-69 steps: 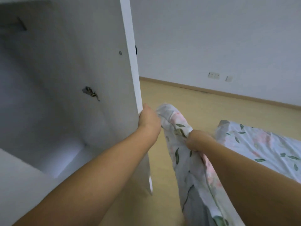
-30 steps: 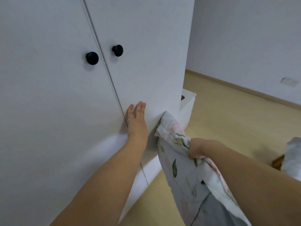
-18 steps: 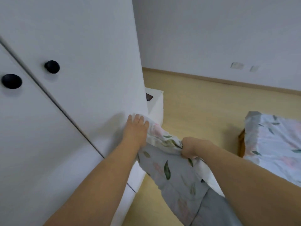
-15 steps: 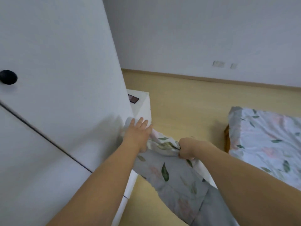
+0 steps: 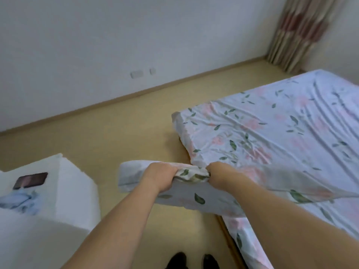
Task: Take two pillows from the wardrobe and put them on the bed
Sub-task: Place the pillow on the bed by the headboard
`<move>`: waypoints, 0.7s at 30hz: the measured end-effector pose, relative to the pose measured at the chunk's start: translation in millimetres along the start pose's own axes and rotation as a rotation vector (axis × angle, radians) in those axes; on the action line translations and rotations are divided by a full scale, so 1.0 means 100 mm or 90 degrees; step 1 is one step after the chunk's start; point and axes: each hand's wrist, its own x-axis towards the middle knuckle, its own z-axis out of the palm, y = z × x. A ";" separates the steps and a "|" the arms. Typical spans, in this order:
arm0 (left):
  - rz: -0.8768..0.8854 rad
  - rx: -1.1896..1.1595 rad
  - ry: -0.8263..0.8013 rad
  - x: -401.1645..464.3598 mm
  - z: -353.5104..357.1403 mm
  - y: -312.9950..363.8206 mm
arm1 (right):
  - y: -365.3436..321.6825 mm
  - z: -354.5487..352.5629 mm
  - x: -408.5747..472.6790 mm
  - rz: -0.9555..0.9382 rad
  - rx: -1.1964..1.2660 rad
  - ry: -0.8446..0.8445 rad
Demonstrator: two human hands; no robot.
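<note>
Two hands, left (image 5: 162, 176) and right (image 5: 223, 174), gripping one pillow (image 5: 186, 195), beside one bed (image 5: 272, 133)

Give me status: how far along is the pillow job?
Done: a pillow is out of the wardrobe. In hand: left hand and right hand both grip its edge, held near the bed corner. Left: set it down; no pillow visible on the bed yet, so a second one likely remains.

Home bedrm: bed (image 5: 281, 129) w/ floral sheet, curtain (image 5: 299, 30), wood floor (image 5: 116, 136).
</note>
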 end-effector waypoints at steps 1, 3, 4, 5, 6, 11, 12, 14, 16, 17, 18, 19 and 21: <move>0.061 0.005 0.001 0.23 -0.04 0.09 | 0.16 0.01 -0.07 0.052 0.018 0.015; 0.151 0.027 -0.001 0.52 -0.11 0.23 | 0.36 0.03 -0.23 0.131 0.038 0.041; 0.215 0.041 -0.003 0.69 -0.16 0.38 | 0.48 0.08 -0.36 0.183 0.058 0.057; 0.266 0.059 -0.007 0.82 -0.21 0.50 | 0.57 0.12 -0.48 0.225 0.077 0.069; 0.313 0.077 -0.014 0.92 -0.27 0.67 | 0.66 0.17 -0.62 0.266 0.096 0.087; 0.516 0.158 -0.013 1.09 -0.57 1.61 | 0.99 0.44 -1.50 0.452 0.197 0.154; 0.558 0.167 -0.007 1.08 -0.60 1.85 | 1.06 0.53 -1.71 0.493 0.208 0.162; 0.643 0.190 0.010 0.96 -0.65 2.40 | 1.15 0.75 -2.18 0.575 0.237 0.180; 0.717 0.207 0.030 0.78 -0.69 2.90 | 1.21 0.97 -2.62 0.639 0.270 0.199; 0.750 0.214 0.039 0.69 -0.70 3.14 | 1.23 1.10 -2.83 0.669 0.284 0.203; 0.789 0.218 0.051 0.57 -0.70 3.40 | 1.24 1.23 -3.08 0.702 0.302 0.206; 0.830 0.228 0.057 0.40 -0.71 3.73 | 1.25 1.38 -3.38 0.743 0.326 0.210; 0.886 0.235 0.077 0.13 -0.74 4.19 | 1.25 1.60 -3.80 0.792 0.366 0.223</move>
